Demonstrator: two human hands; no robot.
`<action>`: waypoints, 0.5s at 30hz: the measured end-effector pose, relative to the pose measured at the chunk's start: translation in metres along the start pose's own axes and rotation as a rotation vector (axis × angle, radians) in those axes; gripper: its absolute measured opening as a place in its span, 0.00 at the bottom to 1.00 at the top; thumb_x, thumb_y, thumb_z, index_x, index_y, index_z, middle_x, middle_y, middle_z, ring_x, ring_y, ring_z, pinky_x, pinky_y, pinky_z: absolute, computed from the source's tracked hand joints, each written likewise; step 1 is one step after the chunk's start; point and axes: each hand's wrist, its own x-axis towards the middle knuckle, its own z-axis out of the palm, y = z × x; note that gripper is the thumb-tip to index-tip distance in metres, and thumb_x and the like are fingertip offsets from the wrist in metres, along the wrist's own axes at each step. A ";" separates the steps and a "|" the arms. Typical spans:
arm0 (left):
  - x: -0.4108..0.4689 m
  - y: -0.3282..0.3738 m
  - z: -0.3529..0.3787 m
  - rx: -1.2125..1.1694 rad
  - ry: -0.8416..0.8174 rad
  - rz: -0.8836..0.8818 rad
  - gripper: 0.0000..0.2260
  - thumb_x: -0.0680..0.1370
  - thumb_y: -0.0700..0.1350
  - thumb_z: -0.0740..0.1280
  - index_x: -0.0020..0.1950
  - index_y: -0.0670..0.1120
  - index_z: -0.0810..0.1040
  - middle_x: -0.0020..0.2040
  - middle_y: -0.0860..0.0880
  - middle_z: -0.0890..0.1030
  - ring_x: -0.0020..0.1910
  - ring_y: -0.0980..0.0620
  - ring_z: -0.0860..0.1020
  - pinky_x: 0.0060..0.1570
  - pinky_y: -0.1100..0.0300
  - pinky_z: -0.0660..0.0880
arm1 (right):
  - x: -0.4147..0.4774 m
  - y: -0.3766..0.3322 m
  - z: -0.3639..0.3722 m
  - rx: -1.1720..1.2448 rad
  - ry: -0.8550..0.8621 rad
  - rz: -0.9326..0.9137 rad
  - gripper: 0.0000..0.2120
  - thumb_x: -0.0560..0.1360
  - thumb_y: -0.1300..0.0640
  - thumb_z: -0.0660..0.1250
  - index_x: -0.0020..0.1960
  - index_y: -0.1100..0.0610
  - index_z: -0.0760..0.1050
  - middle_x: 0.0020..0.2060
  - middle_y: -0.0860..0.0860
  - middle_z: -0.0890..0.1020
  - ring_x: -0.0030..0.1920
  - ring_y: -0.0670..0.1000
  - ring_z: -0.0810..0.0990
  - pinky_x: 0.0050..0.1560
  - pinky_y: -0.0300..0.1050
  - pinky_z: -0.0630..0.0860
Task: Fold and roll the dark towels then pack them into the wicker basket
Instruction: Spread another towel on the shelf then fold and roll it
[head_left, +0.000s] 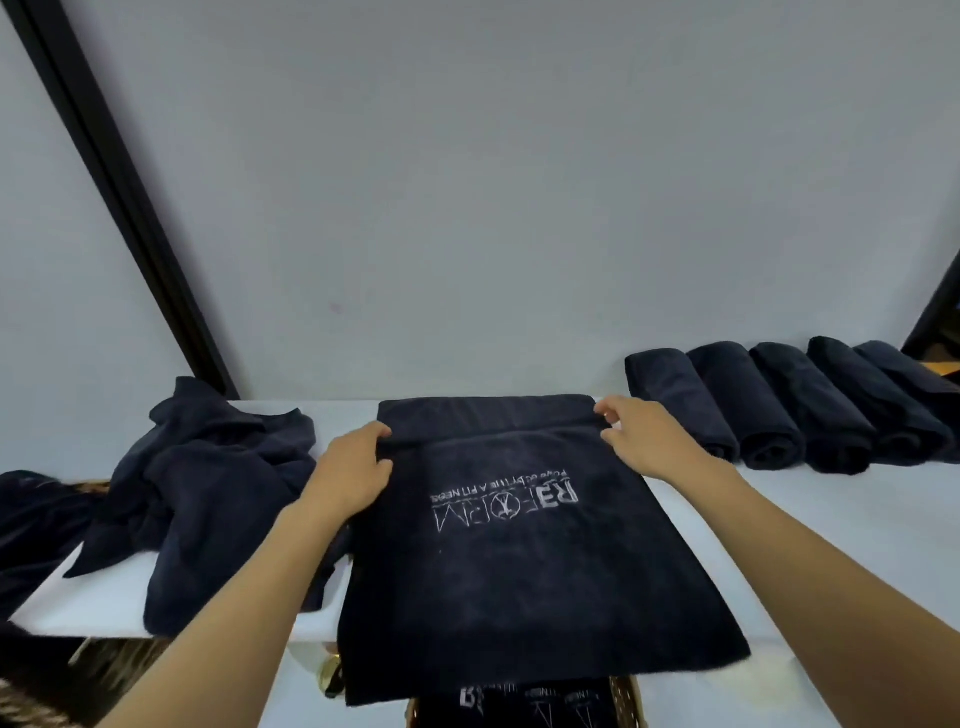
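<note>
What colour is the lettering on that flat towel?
White lettering on the dark towel, head view.

- Wicker basket (626, 696): only a rim strip shows below the table's (831, 519) near edge; the rest lies under the flat towel (519, 582) or is cut off.
- Small lettering (498, 482) on that towel: too blurred to read.
- Rightmost rolled towel (919, 389): cropped by the frame's right side.

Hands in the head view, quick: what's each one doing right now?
Left hand: pinches the far fold of the flat navy logo-printed towel.
Right hand: pinches the same fold.
</note>
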 end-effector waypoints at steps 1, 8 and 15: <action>0.013 -0.002 0.004 0.023 -0.041 -0.038 0.22 0.78 0.42 0.66 0.72 0.46 0.68 0.65 0.44 0.76 0.65 0.45 0.73 0.60 0.56 0.69 | 0.017 0.001 0.003 -0.039 -0.017 0.008 0.18 0.79 0.58 0.62 0.69 0.56 0.69 0.62 0.55 0.76 0.60 0.55 0.76 0.59 0.48 0.73; 0.057 -0.009 0.001 0.019 -0.162 -0.175 0.09 0.69 0.46 0.77 0.42 0.45 0.80 0.42 0.52 0.80 0.46 0.50 0.79 0.43 0.60 0.73 | 0.077 0.002 0.002 -0.199 -0.220 0.115 0.13 0.71 0.57 0.72 0.38 0.56 0.67 0.35 0.51 0.74 0.35 0.51 0.73 0.31 0.42 0.66; 0.066 -0.004 -0.012 -0.326 -0.180 -0.080 0.10 0.75 0.44 0.70 0.38 0.49 0.70 0.33 0.49 0.75 0.34 0.52 0.70 0.39 0.57 0.66 | 0.079 0.001 -0.017 0.029 -0.215 -0.042 0.09 0.80 0.51 0.61 0.49 0.57 0.74 0.45 0.51 0.80 0.46 0.52 0.78 0.43 0.43 0.70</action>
